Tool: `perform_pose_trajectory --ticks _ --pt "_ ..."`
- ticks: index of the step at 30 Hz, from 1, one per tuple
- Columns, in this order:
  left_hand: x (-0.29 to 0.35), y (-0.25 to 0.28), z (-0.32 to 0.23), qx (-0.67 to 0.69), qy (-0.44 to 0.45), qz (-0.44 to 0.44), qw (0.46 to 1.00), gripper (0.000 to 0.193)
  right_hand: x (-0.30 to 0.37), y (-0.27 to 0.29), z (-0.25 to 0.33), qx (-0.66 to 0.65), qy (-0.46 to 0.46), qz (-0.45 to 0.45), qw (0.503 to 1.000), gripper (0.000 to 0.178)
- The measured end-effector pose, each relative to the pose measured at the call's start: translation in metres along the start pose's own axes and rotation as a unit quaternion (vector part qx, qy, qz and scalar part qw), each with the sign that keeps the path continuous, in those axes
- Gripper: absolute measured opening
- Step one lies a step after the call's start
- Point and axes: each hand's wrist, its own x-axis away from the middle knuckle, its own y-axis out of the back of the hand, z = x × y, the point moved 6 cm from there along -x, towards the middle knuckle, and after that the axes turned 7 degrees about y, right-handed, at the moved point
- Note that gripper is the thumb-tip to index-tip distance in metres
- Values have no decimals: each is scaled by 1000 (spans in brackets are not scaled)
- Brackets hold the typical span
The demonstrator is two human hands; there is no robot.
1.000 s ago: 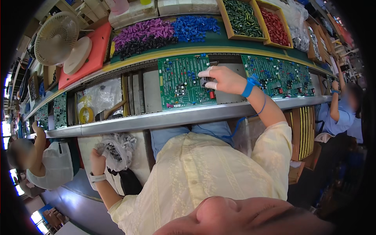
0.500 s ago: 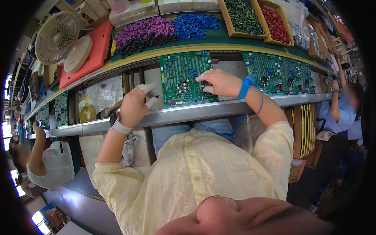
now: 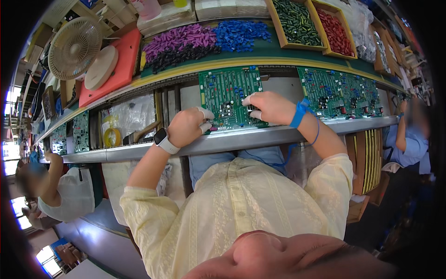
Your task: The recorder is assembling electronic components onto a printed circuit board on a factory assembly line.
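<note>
A green circuit board (image 3: 223, 88) set with small blue, white and black components lies on the rail line in front of me. My left hand (image 3: 188, 124), white covers on its fingertips, is at the board's lower left edge, beside a small purple part (image 3: 213, 129). Its thumb and finger are bent toward each other; what is between them is hidden. My right hand (image 3: 272, 108), also with white fingertip covers and a blue wrist strap (image 3: 297, 113), reaches over the board's right side. Its fingers close around a small dark and silvery part on the board, too small to name.
More green boards (image 3: 341, 93) sit right along the metal rail (image 3: 200, 144); others (image 3: 81, 132) are at left. Purple (image 3: 181, 39), black and blue (image 3: 241, 35) parts lie heaped behind, near boxes of green (image 3: 297, 23) and red parts (image 3: 334, 32). A fan (image 3: 75, 48) and yellow tape roll (image 3: 112, 137) are left. People work on both sides.
My left hand has moved right, from beside the board onto its lower left edge. My right hand stays at the board's right side. The whole view has shifted slightly.
</note>
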Motion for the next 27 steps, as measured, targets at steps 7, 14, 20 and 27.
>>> perform_pose_trajectory --ticks 7,14,20,27 --pt "-1 -2 2 -19 -25 -5 999 18 12 11 25 97 58 -136 984 35" --pt "0 -3 -1 -44 -59 -18 997 18 21 -27 72 78 170 -158 970 30" --pt "0 -4 -4 -28 -68 -16 997 17 14 -52 78 67 214 -176 959 17" --pt "2 -4 -4 -36 -77 4 996 18 9 -65 83 37 215 -132 967 21"
